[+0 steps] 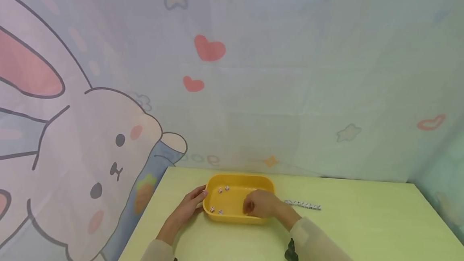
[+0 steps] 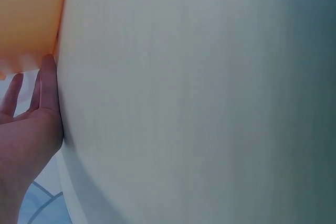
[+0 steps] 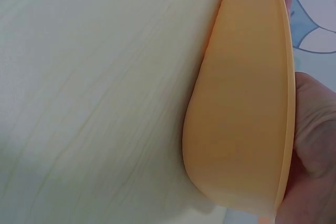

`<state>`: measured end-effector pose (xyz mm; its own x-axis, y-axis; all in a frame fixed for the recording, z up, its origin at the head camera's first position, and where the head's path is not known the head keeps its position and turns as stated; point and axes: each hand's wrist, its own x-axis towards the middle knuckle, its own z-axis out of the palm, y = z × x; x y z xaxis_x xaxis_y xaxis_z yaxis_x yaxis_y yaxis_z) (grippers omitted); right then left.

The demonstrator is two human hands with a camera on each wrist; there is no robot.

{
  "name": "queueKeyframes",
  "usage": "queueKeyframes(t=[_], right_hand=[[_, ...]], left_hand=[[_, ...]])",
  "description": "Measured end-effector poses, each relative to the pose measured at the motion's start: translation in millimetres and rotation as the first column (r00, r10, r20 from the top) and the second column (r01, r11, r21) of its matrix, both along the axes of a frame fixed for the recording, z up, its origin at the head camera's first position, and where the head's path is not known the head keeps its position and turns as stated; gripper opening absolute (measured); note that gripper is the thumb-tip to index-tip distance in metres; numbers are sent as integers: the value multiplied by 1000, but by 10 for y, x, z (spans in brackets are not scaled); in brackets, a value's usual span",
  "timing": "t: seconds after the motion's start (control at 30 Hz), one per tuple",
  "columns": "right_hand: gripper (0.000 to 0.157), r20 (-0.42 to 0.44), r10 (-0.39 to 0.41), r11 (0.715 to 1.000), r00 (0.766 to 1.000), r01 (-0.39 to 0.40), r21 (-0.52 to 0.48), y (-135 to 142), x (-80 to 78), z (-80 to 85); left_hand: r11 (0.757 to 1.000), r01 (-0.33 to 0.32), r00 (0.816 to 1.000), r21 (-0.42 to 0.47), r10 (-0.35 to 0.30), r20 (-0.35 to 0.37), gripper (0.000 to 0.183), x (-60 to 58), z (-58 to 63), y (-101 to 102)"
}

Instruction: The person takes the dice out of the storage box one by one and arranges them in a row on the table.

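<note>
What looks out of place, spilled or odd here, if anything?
Nothing looks spilled: the loose dice lie inside the yellow tray, and the row of dice is on the table to its right. Only the rabbit on the backdrop looks odd, appearing sideways.

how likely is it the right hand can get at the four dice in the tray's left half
Probably yes: the right hand is inside the open yellow tray, nothing visible lies between it and the dice, and the left hand leaves them uncovered.
</note>
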<state>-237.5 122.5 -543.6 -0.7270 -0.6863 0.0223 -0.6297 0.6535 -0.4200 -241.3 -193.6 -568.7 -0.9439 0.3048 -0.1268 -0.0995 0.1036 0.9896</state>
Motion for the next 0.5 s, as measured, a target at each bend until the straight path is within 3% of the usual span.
queueKeyframes(t=[0.5], right_hand=[[14, 55, 39, 999, 998, -37, -37, -25, -84, 17]], left_hand=[[1000, -27, 999, 11, 27, -18, 63, -12, 2, 27]])
